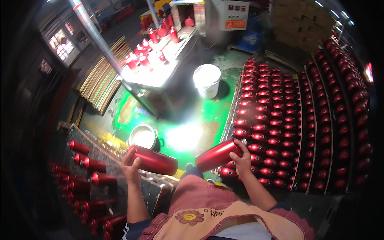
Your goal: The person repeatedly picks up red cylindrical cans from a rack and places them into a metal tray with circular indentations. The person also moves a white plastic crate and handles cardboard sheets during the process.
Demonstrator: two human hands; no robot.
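Observation:
My left hand (131, 167) is closed around the neck end of a glossy red metal cylinder (157, 161), its rounded base pointing right. A second red metal cylinder (215, 157) lies tilted in my right hand (242, 161), which grips it near its upper end, where a small silvery neck fitting shows. The two cylinders are held apart, in front of my apron (196, 200). Rows of similar cylinders (262, 108) are stacked close to my right hand. More red cylinders (95, 165) stand to the left of my left hand.
A pot with handles (143, 137) and a white bucket (207, 80) stand on the green floor (208, 116). Beyond them, a lit table (154, 78) carries several red cylinders beside a metal post (98, 38). Stacked boards (105, 76) lean at left; a control box (234, 16) is at the back.

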